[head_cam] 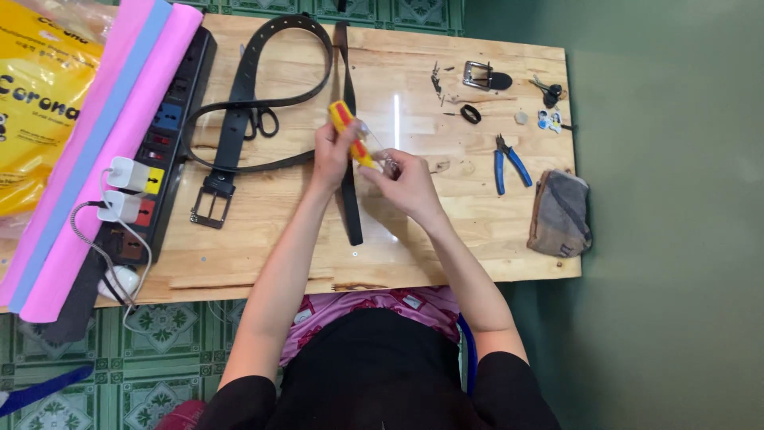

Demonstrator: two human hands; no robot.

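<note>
My left hand (332, 153) grips a yellow and red screwdriver (348, 130), its tip slanting down to the right. My right hand (406, 181) pinches a small shiny metal part (390, 166) right at the tool's tip. Both hands hover over a straight black belt strap (349, 203) that lies lengthwise on the wooden table (469, 231). A second black belt (239, 119) with a metal buckle (210, 207) curls across the table's left half, and black scissors (263, 121) lie on it.
At the right lie blue-handled pliers (509, 163), a loose buckle (482, 76), a small black loop (470, 114), keys (549, 94) and a grey pouch (561, 213). A black power strip (163, 143) with white chargers, pink and blue foam rolls (95, 151) and a yellow bag (36, 95) fill the left.
</note>
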